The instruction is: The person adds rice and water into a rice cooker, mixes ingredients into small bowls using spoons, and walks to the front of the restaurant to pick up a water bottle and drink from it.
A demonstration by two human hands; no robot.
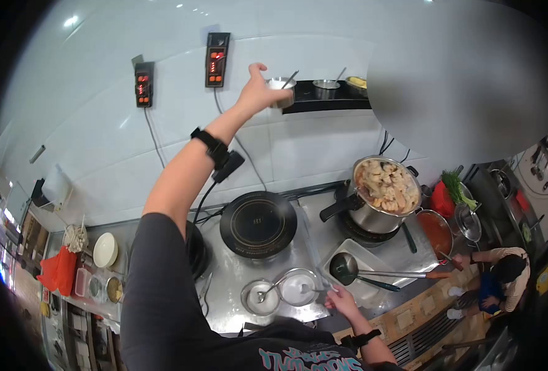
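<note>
My left hand (260, 93) is raised to the wall shelf, its fingers around the near side of a small metal container (284, 101) with white contents and a spoon handle sticking up. The container is at the shelf's left end; whether it rests on the shelf or is lifted, I cannot tell. Low in front of me, my right hand (344, 302) is closed on the handle of a spoon (311, 289). That spoon's head lies in a metal bowl of white powder or granules (297, 290). Beside it, touching or nearly so, stands another metal bowl (260, 297) of white contents with its own spoon.
A black shelf (323, 106) carries more small metal containers. A filled pot (379, 216) sits on the right-hand cooker; a round black cooktop (258, 224) is left of it. Ladles (344, 268) lie over a white tray (366, 255). Another person (503, 278) is at right.
</note>
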